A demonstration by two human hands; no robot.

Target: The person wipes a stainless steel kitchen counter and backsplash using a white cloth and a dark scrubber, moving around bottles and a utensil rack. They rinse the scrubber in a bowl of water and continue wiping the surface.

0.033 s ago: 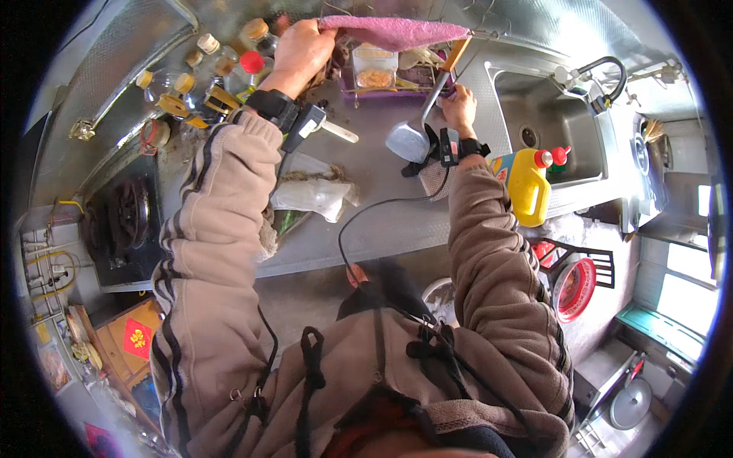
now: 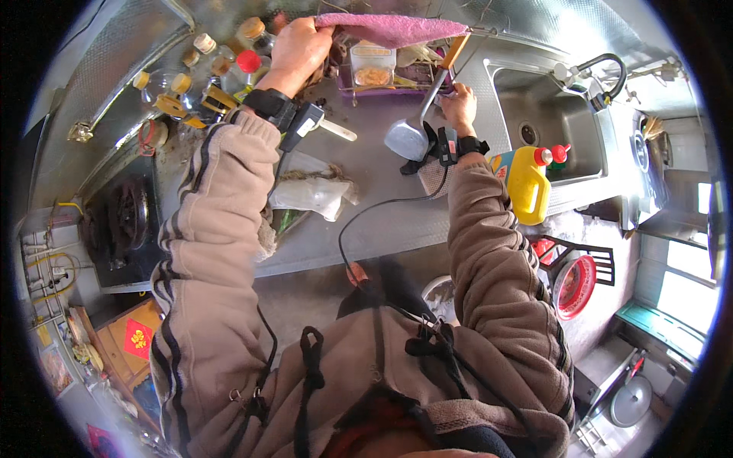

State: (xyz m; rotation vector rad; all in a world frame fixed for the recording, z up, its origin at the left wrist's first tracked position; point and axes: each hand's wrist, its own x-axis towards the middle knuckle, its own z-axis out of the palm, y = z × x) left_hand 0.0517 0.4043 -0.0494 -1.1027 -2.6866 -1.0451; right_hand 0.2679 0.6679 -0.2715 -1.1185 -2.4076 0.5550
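Note:
A wire rack [image 2: 353, 98] with a purple tray [image 2: 410, 89] stands at the back of the metal counter. Draped along its top is a pink cloth [image 2: 397, 30]. My left hand [image 2: 300, 49] is closed at the rack's left upper end, against the cloth; some of its fingers are hidden. At the rack's right side, my right hand [image 2: 459, 105] has its fingers bent around the edge. A spatula [image 2: 408, 140] with a wooden handle slants down beside that hand, blade toward me. Inside the rack sits a clear container [image 2: 372, 67] with orange-brown contents.
Several bottles [image 2: 221, 65] crowd the back left, beside my left wrist. A stove [image 2: 118, 217] lies farther left. To the right are a sink [image 2: 534, 122] with a faucet and a yellow jug [image 2: 528, 187]. A white plastic bag [image 2: 311, 197] lies on the counter between my arms.

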